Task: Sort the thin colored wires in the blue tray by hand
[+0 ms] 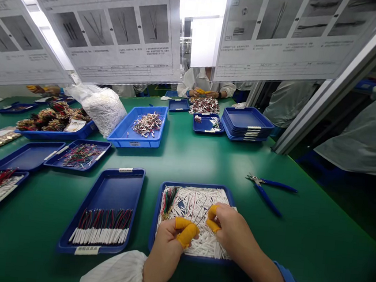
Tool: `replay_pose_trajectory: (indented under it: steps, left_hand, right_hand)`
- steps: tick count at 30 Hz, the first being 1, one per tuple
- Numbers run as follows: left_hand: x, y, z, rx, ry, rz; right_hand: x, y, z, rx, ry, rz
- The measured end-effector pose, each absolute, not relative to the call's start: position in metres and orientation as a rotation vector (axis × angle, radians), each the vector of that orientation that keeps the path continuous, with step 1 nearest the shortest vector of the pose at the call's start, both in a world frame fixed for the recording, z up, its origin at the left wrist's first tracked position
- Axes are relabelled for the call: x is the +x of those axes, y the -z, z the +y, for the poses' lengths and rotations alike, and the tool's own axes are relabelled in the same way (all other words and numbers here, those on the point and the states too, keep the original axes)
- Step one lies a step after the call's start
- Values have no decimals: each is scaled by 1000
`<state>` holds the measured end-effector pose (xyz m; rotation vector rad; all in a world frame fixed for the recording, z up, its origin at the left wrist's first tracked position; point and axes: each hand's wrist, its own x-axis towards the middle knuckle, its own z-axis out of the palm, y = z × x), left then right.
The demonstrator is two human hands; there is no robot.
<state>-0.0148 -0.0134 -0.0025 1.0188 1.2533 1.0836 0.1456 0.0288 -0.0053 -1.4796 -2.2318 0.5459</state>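
Over a blue tray (pixel 190 258) of short white tubes (pixel 209 245), my left hand (pixel 173 244) pinches the lower ends of a few thin wires (pixel 193 208) with its yellow-covered thumb and finger. My right hand (pixel 226 224), also with yellow finger covers, is closed beside the wires' upper part; whether it grips one is too small to tell. A bundle of coloured wires (pixel 168 200) lies in the tray's left corner. Left of it, another blue tray (pixel 106 191) holds a row of red, black and green wires with white tubes (pixel 101 234) on their ends.
Blue-handled cutters (pixel 268 188) lie open at the right. Farther back are a blue bin (pixel 136 142), stacked trays (pixel 248 120) and a plastic bag (pixel 101 108). Paper sheets (pixel 112 58) hang above. A person (pixel 207 83) works across the green table (pixel 186 158).
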Motion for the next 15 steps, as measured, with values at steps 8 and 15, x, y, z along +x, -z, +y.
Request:
replay_pose_trajectory:
  steps: [8,15]
  left_hand:
    - [-14,1,-14,1019,-1084,1247]
    - [-14,4,-13,1027,-1077,1242]
  right_hand:
    - [137,4,32,-1513,-519,-2242]
    - [126,7,35,-1551,-443,-2271]
